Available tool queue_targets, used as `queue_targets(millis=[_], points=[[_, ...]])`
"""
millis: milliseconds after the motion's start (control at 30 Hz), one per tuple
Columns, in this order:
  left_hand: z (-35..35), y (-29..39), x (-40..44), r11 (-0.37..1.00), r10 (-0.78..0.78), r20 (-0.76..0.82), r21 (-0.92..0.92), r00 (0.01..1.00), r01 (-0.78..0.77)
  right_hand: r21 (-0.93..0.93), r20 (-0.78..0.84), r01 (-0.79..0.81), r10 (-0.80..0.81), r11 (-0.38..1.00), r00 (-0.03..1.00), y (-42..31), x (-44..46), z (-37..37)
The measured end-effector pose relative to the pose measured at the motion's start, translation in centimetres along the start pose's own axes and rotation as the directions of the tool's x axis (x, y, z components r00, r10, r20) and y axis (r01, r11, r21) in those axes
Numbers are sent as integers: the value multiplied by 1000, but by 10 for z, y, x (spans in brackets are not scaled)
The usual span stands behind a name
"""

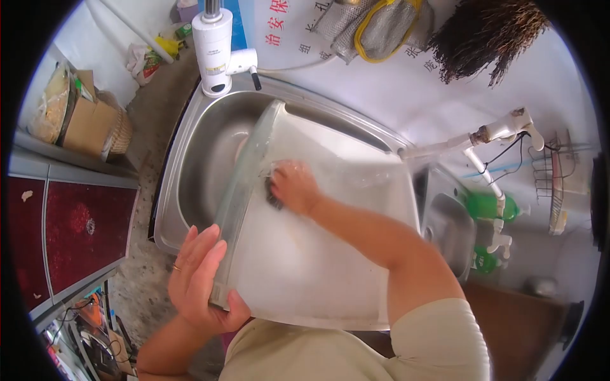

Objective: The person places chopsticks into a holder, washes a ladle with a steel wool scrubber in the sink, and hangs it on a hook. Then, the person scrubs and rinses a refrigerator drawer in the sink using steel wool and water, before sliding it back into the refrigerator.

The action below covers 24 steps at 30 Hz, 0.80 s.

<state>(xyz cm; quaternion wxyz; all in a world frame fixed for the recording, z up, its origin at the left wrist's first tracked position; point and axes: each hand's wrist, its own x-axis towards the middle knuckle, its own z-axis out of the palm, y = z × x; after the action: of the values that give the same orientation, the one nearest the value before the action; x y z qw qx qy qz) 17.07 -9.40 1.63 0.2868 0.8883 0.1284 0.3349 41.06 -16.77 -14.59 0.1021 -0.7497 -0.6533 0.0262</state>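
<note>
A large whitish plastic drawer [305,273] with a clear greenish front panel lies tilted across the steel sink [168,216]. My left hand [202,279] holds its near left corner, thumb on the rim and fingers stretched along the outer side of the panel. Inside the drawer, close to the panel, my right hand [297,188] is closed over a dark scouring pad [274,193] pressed against the surface. Most of the pad is hidden under the fingers, and the hand is slightly blurred.
A white electric faucet [213,54] stands at the sink's back left corner. White pipework [499,130] with a tap juts from the wall at right. Green bottles [489,206] stand behind a second basin [448,222]. A dark red cabinet [89,222] is at left.
</note>
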Motion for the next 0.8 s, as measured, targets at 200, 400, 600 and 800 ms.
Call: queue_targets(millis=[200, 400, 600, 800], points=[[0, -2, 0, 1000, -2, -34, -5, 999, 2, 235, 47, -459, 462, 857, 886, 34, -11, 15], [0, 0, 1, 1000, -8, -44, -13, 999, 7, 314, -10, 74, -74, 946, 997, -48, -32, -34], [-2, 2, 2, 999, 9, -62, -31, 998, -11, 105, 247, -270, 238, 957, 939, -5, -21, -23], [-16, 9, 14, 996, -15, 75, -86, 997, 22, 260, 477, -288, 136, 922, 868, 35, -48, -74]])
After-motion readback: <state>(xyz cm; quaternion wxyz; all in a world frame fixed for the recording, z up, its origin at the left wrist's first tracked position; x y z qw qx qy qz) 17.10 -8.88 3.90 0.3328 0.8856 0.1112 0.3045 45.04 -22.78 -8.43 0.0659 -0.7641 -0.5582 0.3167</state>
